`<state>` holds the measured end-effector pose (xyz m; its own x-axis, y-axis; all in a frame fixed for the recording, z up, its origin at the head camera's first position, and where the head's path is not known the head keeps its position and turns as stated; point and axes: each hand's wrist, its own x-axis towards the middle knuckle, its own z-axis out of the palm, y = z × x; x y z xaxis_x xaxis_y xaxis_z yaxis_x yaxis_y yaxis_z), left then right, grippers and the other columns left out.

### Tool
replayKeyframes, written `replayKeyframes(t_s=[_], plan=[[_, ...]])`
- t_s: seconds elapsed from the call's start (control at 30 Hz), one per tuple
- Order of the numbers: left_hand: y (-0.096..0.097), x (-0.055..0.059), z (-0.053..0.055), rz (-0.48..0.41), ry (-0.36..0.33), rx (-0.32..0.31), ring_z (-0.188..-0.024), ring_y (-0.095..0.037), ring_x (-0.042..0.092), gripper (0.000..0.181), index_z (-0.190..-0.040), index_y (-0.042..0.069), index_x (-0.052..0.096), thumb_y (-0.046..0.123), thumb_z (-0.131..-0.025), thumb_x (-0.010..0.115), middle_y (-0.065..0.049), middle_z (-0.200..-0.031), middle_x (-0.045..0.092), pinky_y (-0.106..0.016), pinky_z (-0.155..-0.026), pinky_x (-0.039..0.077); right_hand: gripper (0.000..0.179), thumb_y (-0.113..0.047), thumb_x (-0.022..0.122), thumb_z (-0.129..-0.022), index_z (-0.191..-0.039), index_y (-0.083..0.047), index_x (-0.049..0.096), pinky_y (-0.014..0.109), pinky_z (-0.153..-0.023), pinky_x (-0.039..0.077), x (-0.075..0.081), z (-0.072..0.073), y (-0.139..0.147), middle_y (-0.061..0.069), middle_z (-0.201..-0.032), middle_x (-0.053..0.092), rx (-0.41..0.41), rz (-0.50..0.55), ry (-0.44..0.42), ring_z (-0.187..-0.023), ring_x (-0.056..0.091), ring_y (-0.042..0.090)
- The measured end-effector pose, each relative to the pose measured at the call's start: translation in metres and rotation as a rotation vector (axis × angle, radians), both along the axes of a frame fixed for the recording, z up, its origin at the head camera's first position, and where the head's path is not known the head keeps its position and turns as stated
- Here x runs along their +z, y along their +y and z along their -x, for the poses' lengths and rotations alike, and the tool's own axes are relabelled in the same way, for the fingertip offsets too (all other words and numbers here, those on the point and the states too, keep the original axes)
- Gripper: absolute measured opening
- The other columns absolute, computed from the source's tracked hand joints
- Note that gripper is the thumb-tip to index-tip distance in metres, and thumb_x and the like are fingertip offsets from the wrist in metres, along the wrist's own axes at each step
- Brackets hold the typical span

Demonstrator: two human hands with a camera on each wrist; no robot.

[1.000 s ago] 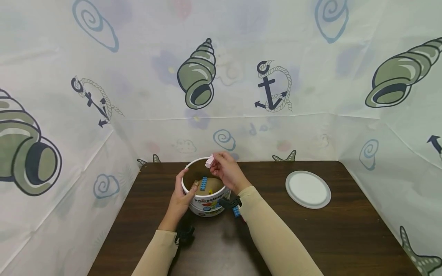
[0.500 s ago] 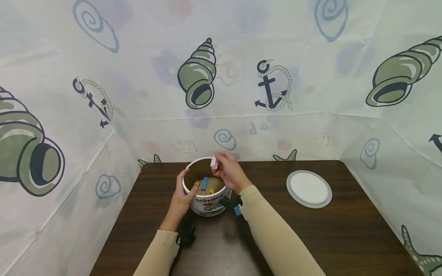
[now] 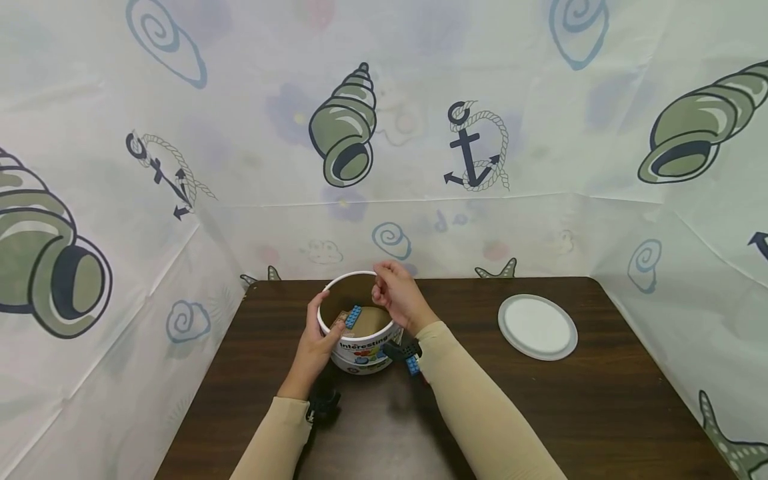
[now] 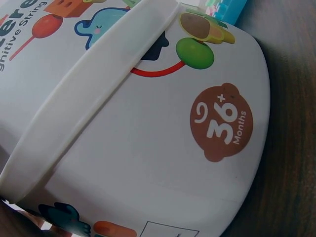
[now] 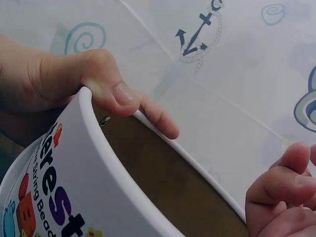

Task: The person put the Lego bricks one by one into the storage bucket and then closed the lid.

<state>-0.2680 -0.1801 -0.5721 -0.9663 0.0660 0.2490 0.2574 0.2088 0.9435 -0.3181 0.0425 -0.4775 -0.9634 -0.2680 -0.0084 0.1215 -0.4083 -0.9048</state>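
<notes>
A white round tub (image 3: 363,344) with colourful print and a brown inside is tilted on the table. My left hand (image 3: 317,333) grips its left rim, thumb hooked over the edge, as the right wrist view also shows. Within the tub lies a blue studded toy brick (image 3: 353,316), close to the thumb. Over the right rim hovers my right hand (image 3: 401,297), fingers curled and no brick showing between them. The right wrist view catches those curled fingers (image 5: 289,192) beside the rim. Tub wall (image 4: 148,148) fills the left wrist view.
Another blue brick (image 3: 413,365) lies outside the tub, partly under the right wrist. A round white lid (image 3: 537,327) rests to the right on the dark wooden table (image 3: 480,400). A printed cloth (image 3: 414,153) hangs behind and at both sides.
The pink brick that my right hand pinched is out of sight, and the fingers have curled in. Inside the tub the blue brick has shifted and turned. My left hand keeps its place.
</notes>
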Motion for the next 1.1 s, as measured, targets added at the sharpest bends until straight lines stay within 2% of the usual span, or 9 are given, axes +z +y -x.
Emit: replayKeyframes(t_s=[0.23, 0.3, 0.43, 0.63, 0.8, 0.9, 1.1], plan=[[0.001, 0.000, 0.002, 0.001, 0.006, 0.009, -0.151, -0.050, 0.040, 0.081, -0.168, 0.030, 0.028, 0.018, -0.102, 0.072, -0.014, -0.177, 0.026, -0.070, -0.121, 0.033, 0.018, -0.021, 0.051, -0.116, -0.121, -0.003, 0.051, 0.022, -0.056, 0.038, 0.000, 0.000, 0.001, 0.000, -0.083, 0.046, 0.002, -0.001, 0.016, -0.061, 0.047, 0.011], [0.001, 0.000, 0.003, -0.001, 0.009, 0.011, -0.151, -0.050, 0.040, 0.081, -0.168, 0.030, 0.028, 0.018, -0.102, 0.072, -0.015, -0.177, 0.026, -0.071, -0.121, 0.032, 0.018, -0.021, 0.051, -0.116, -0.121, -0.004, 0.051, 0.022, -0.057, 0.038, 0.000, 0.000, 0.001, -0.001, -0.083, 0.046, 0.003, 0.003, 0.028, -0.061, 0.047, 0.011], [0.001, 0.000, 0.003, -0.001, 0.009, 0.010, -0.150, -0.051, 0.040, 0.081, -0.168, 0.029, 0.028, 0.017, -0.102, 0.072, -0.017, -0.177, 0.026, -0.071, -0.120, 0.032, 0.018, -0.022, 0.050, -0.117, -0.119, -0.005, 0.050, 0.023, -0.054, 0.035, -0.004, -0.001, 0.003, -0.001, -0.079, 0.042, 0.028, 0.035, 0.089, -0.056, 0.042, 0.010], [0.000, -0.001, 0.003, -0.008, -0.001, 0.008, -0.149, -0.051, 0.041, 0.079, -0.168, 0.030, 0.029, 0.013, -0.103, 0.070, -0.016, -0.176, 0.027, -0.071, -0.120, 0.033, 0.019, -0.021, 0.048, -0.117, -0.121, -0.002, 0.047, 0.024, -0.051, 0.029, -0.013, -0.007, 0.007, -0.003, -0.077, 0.038, 0.068, 0.142, 0.204, -0.051, 0.037, 0.008], [-0.001, 0.000, 0.001, -0.010, -0.009, -0.002, -0.149, -0.052, 0.041, 0.079, -0.169, 0.030, 0.028, 0.014, -0.104, 0.070, -0.017, -0.176, 0.027, -0.068, -0.119, 0.036, 0.008, -0.020, 0.051, -0.116, -0.117, -0.012, 0.052, 0.024, -0.051, 0.029, -0.020, -0.014, 0.010, -0.004, -0.073, 0.039, 0.020, 0.232, 0.282, -0.050, 0.037, 0.008], [-0.001, 0.000, 0.000, -0.011, -0.010, -0.004, -0.150, -0.052, 0.040, 0.079, -0.169, 0.030, 0.028, 0.016, -0.104, 0.071, -0.017, -0.176, 0.027, -0.068, -0.120, 0.035, 0.005, -0.019, 0.053, -0.115, -0.115, -0.014, 0.054, 0.024, -0.050, 0.027, -0.023, -0.017, 0.010, -0.005, -0.068, 0.038, -0.026, 0.270, 0.320, -0.050, 0.036, 0.008], [0.000, 0.000, 0.001, -0.010, -0.001, -0.001, -0.151, -0.052, 0.040, 0.081, -0.169, 0.028, 0.027, 0.018, -0.103, 0.073, -0.017, -0.176, 0.028, -0.072, -0.121, 0.032, 0.006, -0.018, 0.058, -0.113, -0.110, -0.013, 0.056, 0.025, -0.050, 0.028, -0.024, -0.026, 0.012, -0.004, -0.067, 0.039, -0.086, 0.219, 0.371, -0.049, 0.035, 0.008]])
